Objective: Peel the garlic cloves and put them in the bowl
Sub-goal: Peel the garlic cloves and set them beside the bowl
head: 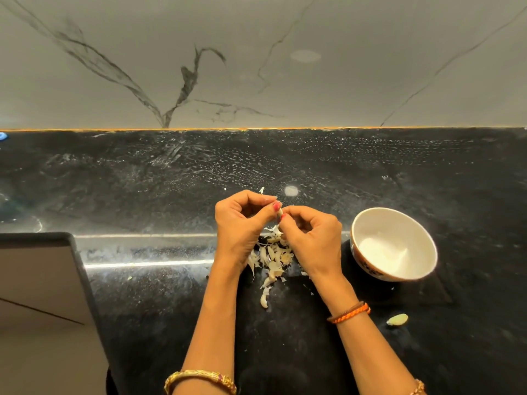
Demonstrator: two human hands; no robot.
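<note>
Garlic clove [280, 212] sits pinched between both hands above the black stone countertop [171, 309], well in from its back edge. Left hand [242, 220] curls its thumb and forefinger onto the clove from one side; right hand [310, 238] pinches it from the other, fingertips of both hands touching around it. Directly beneath the hands lies a heap of garlic skins and cloves [271, 258], trailing toward the front edge. To the right of the heap stands a white bowl [362, 240] with a patterned outer wall, apart from the right hand. One lone peel scrap [397, 320] lies nearer the front edge, right of the right wrist with its orange braided band [349, 312].
</note>
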